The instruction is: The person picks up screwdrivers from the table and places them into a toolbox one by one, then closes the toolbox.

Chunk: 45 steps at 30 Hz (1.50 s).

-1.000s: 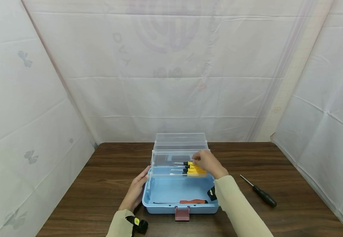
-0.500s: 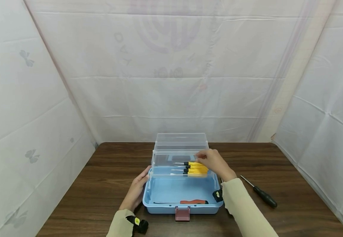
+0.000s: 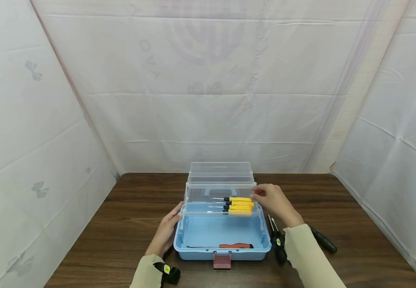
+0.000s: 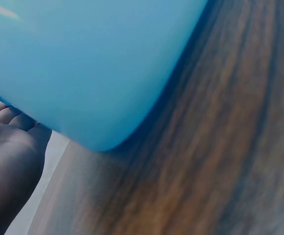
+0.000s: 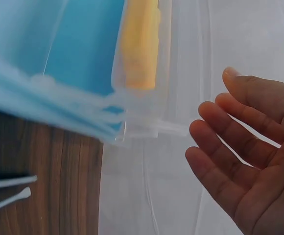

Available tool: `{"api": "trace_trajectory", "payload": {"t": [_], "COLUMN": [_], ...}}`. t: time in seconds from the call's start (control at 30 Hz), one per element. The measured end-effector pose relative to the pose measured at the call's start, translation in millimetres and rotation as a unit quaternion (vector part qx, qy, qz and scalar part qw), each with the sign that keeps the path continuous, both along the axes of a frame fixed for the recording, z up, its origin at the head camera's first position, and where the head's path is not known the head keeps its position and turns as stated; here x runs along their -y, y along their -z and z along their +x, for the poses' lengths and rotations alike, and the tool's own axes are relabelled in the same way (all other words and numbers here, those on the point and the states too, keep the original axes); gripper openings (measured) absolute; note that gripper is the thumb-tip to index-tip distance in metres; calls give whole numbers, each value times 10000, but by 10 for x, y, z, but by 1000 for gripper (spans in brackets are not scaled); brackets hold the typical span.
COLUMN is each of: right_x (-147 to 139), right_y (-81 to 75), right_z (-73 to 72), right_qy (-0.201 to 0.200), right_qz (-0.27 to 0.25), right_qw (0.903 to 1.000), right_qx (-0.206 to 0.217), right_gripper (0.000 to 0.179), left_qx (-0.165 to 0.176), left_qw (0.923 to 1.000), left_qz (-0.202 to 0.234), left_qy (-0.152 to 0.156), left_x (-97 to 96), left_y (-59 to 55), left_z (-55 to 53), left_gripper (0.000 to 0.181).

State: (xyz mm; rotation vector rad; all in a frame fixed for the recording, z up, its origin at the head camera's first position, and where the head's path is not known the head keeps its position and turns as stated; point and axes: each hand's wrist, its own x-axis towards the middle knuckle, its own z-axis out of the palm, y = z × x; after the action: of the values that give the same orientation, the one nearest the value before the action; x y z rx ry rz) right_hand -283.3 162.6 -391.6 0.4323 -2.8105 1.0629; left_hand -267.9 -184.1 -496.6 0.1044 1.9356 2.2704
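Tray edge [image 5: 142, 99] near free right grip [image 3: 275, 201]

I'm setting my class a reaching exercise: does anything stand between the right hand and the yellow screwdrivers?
Yes: the clear tray wall stands between the right hand and the yellow screwdrivers, at their handle end. Nothing else visible is in the way.

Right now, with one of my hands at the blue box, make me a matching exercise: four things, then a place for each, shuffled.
Things
1. Yellow tools
2. Orange tool
3. Latch
4. Left hand

Places
A. On the outside front of the box
B. In the clear tray
C. At the box's left side
D. On the box's floor, along the front

Pairs: 1-B, 2-D, 3-A, 4-C
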Motion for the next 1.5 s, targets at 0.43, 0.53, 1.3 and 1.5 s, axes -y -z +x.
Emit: {"api": "trace_trajectory", "payload": {"t": [0.43,0.53,1.3,1.5], "right_x": [-255,-314,-612,-654], "right_y": [91,124,403,484], "right_z": [153,194,375,390], "right_qy": [269,287,339,363], "right_qz": [192,143,110,130], "right_qw": [9984,9974,9900,9858], "right_qx": [460,639,1368,1636], "right_gripper": [32,32,34,37], "left_qx": [-8,-7,-27,-44], "left_qw": [10000,10000,10000,10000], "left_qz": [-43,-67,-31,38], "left_qy": [14,7,-9,9], "left_x": [-14,-15,5,7], "left_y": [6,5,0,-1], "left_z": [6,5,6,8], "left_gripper": [51,51,51,51]}}
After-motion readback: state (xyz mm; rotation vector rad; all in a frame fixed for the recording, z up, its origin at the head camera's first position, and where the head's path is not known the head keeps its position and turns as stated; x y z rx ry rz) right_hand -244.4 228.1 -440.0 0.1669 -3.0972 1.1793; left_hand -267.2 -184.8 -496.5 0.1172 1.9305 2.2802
